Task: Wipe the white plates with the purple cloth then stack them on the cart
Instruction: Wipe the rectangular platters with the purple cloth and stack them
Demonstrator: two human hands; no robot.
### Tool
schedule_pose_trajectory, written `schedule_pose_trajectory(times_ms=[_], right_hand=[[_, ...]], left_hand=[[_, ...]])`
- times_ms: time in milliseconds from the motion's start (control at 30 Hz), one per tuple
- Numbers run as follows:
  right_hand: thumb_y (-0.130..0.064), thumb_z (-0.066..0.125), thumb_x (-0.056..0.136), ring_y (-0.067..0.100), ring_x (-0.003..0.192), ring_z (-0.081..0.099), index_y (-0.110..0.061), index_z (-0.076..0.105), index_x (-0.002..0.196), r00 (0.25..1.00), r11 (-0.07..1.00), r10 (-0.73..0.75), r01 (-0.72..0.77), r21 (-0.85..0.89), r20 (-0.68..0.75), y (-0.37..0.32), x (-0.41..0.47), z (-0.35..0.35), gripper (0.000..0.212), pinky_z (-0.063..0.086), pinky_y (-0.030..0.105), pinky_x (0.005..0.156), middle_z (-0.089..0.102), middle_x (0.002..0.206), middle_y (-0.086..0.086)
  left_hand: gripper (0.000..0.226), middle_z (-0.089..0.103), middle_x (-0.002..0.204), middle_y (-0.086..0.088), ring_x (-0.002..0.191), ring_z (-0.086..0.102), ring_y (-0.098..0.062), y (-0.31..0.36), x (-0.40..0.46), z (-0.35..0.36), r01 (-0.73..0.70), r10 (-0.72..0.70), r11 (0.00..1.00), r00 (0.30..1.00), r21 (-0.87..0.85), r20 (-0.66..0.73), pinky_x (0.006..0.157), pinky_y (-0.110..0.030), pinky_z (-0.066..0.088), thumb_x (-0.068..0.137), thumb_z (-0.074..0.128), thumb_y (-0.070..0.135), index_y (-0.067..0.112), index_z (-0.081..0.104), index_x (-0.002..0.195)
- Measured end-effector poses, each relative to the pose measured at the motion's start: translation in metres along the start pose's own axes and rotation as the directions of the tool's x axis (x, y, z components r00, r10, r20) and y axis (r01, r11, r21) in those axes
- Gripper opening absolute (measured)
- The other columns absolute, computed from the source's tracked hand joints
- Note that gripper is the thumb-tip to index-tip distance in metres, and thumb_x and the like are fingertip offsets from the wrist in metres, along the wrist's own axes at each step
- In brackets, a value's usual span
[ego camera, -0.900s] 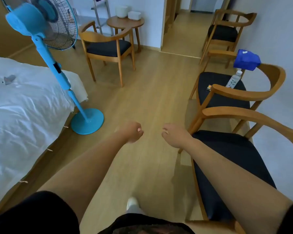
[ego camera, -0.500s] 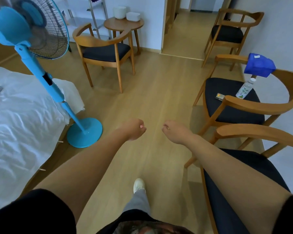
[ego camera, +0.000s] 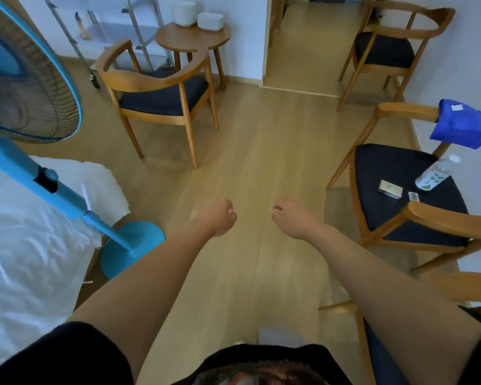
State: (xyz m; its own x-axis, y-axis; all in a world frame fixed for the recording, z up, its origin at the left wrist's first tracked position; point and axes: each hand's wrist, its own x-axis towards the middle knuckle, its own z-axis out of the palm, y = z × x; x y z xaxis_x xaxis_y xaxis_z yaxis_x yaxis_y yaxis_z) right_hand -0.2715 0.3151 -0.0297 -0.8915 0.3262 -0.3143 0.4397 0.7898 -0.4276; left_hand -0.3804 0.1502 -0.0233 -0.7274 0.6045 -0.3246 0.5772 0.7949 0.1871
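A bedroom, likely in a hotel or flat: a bed [ego camera: 25,259] with white sheets, a blue standing fan [ego camera: 39,134], wooden armchairs [ego camera: 161,90] on a wood floor [ego camera: 261,162], and a small round side table [ego camera: 192,37].

My round side table [ego camera: 178,41] bears white dishes [ego camera: 184,13]; the right-hand chair seat [ego camera: 395,173] bears a bottle [ego camera: 435,175] and a small box [ego camera: 390,188].

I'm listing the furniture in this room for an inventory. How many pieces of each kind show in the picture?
Wooden armchairs: 4 (one by the round table, one at the doorway, one with the blue cloth, one partly cut off at bottom right)
Round wooden table: 1
Bed: 1
Metal cart: 1
Total: 7
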Motion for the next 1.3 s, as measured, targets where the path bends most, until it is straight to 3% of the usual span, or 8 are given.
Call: schedule_pose_trajectory(times_ms=[300,533,700,1200,1300], right_hand=[[-0.02,0.042,0.095,0.029,0.12,0.049,-0.006,0.051,0.128,1.0,0.999,-0.005,0.005,-0.034,0.026,0.038,0.145,-0.042,0.037,0.04,0.033,0.095,0.053,0.133,0.014],[-0.021,0.043,0.093,0.029,0.116,0.052,-0.009,0.055,0.124,0.998,0.997,-0.025,0.029,-0.07,0.052,0.073,0.277,-0.108,0.036,0.042,0.031,0.089,0.057,0.128,0.012],[-0.022,0.044,0.094,0.029,0.119,0.051,-0.009,0.054,0.126,0.997,0.995,-0.034,0.039,-0.087,0.062,0.085,0.356,-0.151,0.036,0.041,0.031,0.091,0.055,0.131,0.012],[-0.022,0.044,0.095,0.029,0.124,0.049,-0.007,0.049,0.133,0.995,0.995,-0.044,0.053,-0.089,0.093,0.066,0.611,-0.229,0.041,0.04,0.033,0.099,0.052,0.135,0.014],[-0.023,0.044,0.095,0.029,0.122,0.05,-0.008,0.049,0.132,0.994,0.992,-0.037,0.049,-0.115,0.103,0.053,0.674,-0.251,0.04,0.041,0.033,0.098,0.054,0.134,0.015]], left_hand=[[0.028,0.063,0.11,-0.008,0.1,0.057,-0.029,0.009,0.154,-0.033,-0.019,0.021,0.999,0.999,-0.049,0.029,0.073,-0.029,0.04,0.095,0.039,0.028,0.015,0.061,0.106],[0.029,0.063,0.111,-0.008,0.103,0.056,-0.029,0.041,0.288,-0.079,-0.003,0.008,0.994,0.999,-0.111,0.048,0.083,-0.034,0.047,0.095,0.038,0.026,0.014,0.061,0.106],[0.031,0.063,0.109,-0.008,0.1,0.057,-0.028,0.048,0.363,-0.114,0.009,-0.007,0.994,1.0,-0.107,0.021,0.083,-0.036,0.049,0.097,0.036,0.027,0.013,0.061,0.108],[0.031,0.063,0.104,-0.005,0.095,0.058,-0.026,-0.008,0.61,-0.202,0.023,-0.019,0.989,0.999,-0.147,0.032,0.079,-0.035,0.05,0.097,0.037,0.032,0.016,0.06,0.11],[0.027,0.064,0.101,-0.006,0.092,0.058,-0.027,-0.03,0.668,-0.23,0.031,-0.025,0.984,0.999,-0.173,0.04,0.076,-0.034,0.049,0.095,0.038,0.028,0.015,0.061,0.1]])
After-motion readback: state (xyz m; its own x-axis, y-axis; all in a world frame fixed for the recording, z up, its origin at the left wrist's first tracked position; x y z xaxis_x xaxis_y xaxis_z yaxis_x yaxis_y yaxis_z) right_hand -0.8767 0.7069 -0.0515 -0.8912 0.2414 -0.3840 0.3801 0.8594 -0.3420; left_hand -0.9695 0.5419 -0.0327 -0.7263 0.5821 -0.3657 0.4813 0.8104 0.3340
